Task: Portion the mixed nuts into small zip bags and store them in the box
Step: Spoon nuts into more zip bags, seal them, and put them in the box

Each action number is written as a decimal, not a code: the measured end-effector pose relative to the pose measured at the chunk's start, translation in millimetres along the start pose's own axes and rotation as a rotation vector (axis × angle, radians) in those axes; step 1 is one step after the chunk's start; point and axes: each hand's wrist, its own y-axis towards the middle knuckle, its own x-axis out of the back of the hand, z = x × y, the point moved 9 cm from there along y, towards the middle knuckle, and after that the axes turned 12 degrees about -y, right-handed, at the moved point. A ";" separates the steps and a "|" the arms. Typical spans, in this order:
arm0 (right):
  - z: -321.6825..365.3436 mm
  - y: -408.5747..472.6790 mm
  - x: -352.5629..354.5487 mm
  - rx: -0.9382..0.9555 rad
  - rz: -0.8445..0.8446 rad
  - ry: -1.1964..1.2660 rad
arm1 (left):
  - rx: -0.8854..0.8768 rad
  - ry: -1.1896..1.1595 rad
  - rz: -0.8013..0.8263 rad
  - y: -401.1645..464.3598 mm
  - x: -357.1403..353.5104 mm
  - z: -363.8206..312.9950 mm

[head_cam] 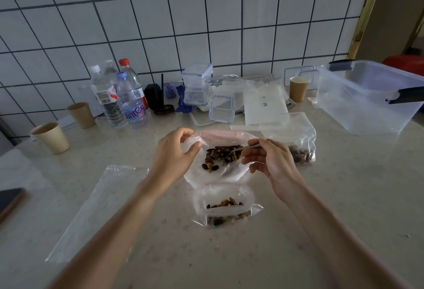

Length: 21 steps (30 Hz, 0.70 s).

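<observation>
the left hand (174, 151) pinches the rim of a large clear plastic bag of mixed nuts (218, 174), thumb and fingers curled onto the film, holding its mouth open. the right hand (268, 162) grips a slim metal spoon (231, 150) between thumb and fingertips; the spoon bowl sits inside the bag among the dark and tan nuts (220, 155). a small clear zip bag (226, 206), partly filled with nuts, stands open on the pale speckled countertop (321, 197), just in front of the large bag. another clear bag holding nuts (300, 148) lies behind the right hand. an empty flat zip bag (96, 210) lies to the left. the clear plastic storage box with black latches (367, 98) sits at the far right, well apart from the bags.
</observation>
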 end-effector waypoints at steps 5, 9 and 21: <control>9.9 -0.2 2.9 0.055 0.015 0.046 | -0.130 0.042 -0.064 -26.3 21.0 -18.6; 20.9 -2.1 5.1 0.114 0.063 0.065 | -0.148 0.032 -0.032 -53.4 26.1 -28.2; 49.1 -35.0 -23.7 0.356 0.437 -0.318 | 0.309 -0.289 0.228 -99.2 -6.3 2.2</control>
